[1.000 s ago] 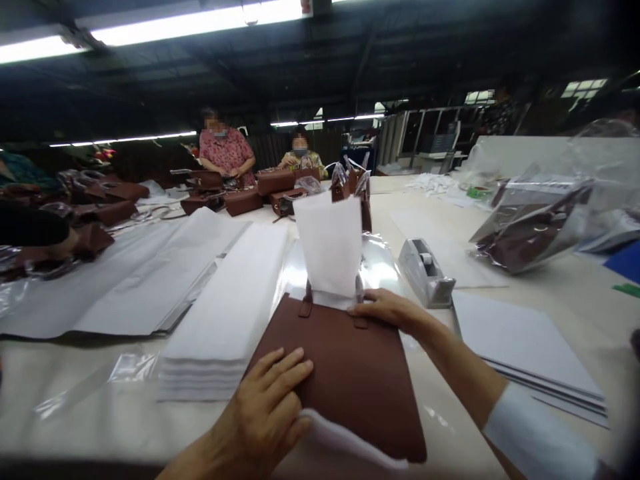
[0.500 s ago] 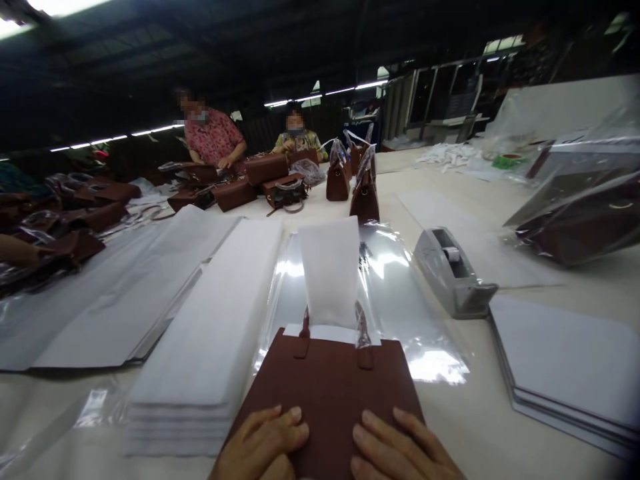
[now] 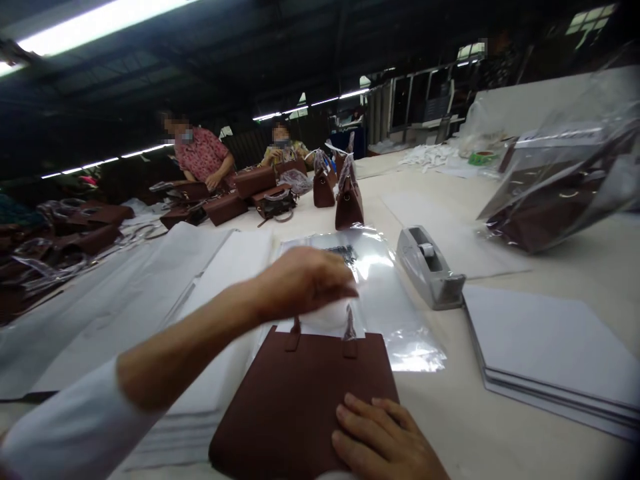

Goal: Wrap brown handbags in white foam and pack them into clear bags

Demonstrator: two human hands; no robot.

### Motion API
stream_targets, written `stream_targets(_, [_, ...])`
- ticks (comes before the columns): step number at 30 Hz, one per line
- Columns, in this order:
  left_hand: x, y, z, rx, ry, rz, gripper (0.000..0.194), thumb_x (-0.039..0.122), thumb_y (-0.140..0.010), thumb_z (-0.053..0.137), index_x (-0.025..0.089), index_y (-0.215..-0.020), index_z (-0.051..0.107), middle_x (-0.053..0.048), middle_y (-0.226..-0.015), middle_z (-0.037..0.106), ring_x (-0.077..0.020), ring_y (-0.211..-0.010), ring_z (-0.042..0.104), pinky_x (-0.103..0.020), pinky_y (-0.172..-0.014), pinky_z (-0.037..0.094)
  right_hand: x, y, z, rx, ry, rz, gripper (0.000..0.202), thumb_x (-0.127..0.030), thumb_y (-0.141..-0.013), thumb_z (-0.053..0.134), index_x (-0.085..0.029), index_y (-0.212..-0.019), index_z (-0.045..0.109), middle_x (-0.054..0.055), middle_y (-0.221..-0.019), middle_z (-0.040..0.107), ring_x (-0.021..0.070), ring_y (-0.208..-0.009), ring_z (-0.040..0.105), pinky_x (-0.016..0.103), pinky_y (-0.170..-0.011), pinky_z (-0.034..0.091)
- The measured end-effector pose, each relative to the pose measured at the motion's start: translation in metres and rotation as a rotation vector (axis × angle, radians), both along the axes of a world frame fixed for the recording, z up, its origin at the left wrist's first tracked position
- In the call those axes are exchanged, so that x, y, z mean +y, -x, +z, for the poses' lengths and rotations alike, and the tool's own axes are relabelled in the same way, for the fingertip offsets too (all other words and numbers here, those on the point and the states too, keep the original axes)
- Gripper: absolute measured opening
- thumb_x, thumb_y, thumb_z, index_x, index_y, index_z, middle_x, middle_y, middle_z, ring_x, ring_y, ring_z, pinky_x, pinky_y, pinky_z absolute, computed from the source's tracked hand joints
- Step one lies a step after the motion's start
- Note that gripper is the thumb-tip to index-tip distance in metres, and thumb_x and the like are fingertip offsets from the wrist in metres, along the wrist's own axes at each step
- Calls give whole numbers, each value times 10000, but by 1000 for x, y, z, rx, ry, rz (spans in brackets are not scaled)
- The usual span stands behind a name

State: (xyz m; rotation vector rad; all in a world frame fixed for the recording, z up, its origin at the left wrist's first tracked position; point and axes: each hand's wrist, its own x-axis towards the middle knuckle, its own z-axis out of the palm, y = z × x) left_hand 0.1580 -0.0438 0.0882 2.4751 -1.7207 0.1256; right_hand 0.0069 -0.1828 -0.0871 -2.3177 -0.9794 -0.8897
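A brown handbag (image 3: 300,393) lies flat in front of me, its two handles pointing away. My right hand (image 3: 383,437) rests on its lower right part, fingers spread. My left hand (image 3: 313,283) is above the handles with its fingers curled together; it covers most of the white sheet (image 3: 320,323) between the handles, and what it grips is too hidden to name. Under and beyond the bag lies a clear plastic bag (image 3: 390,300). Left of the handbag is a stack of folded white sheets (image 3: 200,380).
A grey tape dispenser (image 3: 430,270) and a stack of white boards (image 3: 545,347) are on the right. Behind them leans a plastic-wrapped handbag (image 3: 555,200). Small brown bags (image 3: 349,200) stand farther back. Two people work across the table (image 3: 440,200).
My left hand has left the handbag's lower left part and reached forward over the handles, its fingers now closed. My right hand stays on the bag. The view has shifted slightly.
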Motion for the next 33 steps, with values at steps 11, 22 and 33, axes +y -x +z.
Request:
stream_targets(11, [54, 156, -146, -373, 377, 163, 204, 98, -839, 442, 71, -996, 569, -55, -744, 566, -143, -615, 474, -302, -534, 360, -5, 23, 14, 445, -222, -45, 300, -265, -743, 613, -198, -1032, 567, 73, -1195, 512, 228, -1176, 414, 454, -1038, 259])
stream_targets(22, [55, 152, -126, -338, 415, 62, 314, 81, -829, 463, 47, -1134, 530, -80, -810, 560, -136, -662, 471, -284, -571, 384, -2, 37, 13, 745, -561, -178, 112, -252, -801, 539, -196, -705, 524, 51, -1204, 468, 209, -1156, 414, 354, -952, 352])
stream_targets(33, [54, 149, -158, -511, 413, -98, 200, 84, -807, 497, 182, -863, 662, -7, -767, 601, -83, -590, 501, -219, -451, 364, -2, 32, -7, 579, -479, -175, 47, -193, -773, 524, -195, -730, 541, 51, -1205, 497, 191, -1174, 420, 274, -940, 396])
